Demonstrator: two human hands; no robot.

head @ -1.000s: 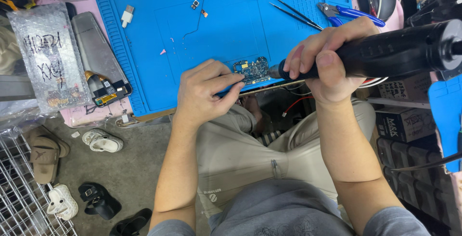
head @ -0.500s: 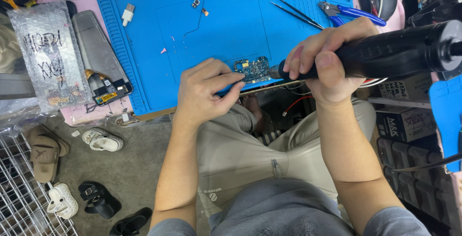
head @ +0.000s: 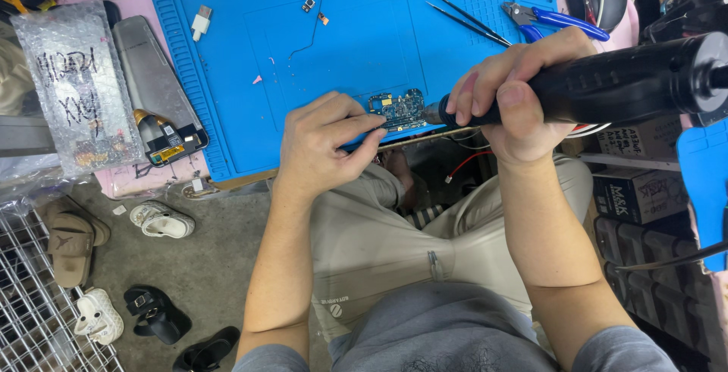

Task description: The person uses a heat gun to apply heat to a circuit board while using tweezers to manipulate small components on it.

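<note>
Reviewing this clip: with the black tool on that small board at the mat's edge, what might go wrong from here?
1. The circuit board sits at the near edge of the blue mat, steadied only by left hand fingertips; it may slip off toward the lap.
2. The bulky black tool in the right hand has its tip close to those fingers, so a slip could catch them.
3. Tweezers and pliers lie just beyond the right hand and could get knocked.

The right hand (head: pixel 509 93) wraps a black tool (head: pixel 607 84) (nozzle at the circuit board (head: pixel 398 109)); the left hand (head: pixel 326 141) steadies it.
</note>
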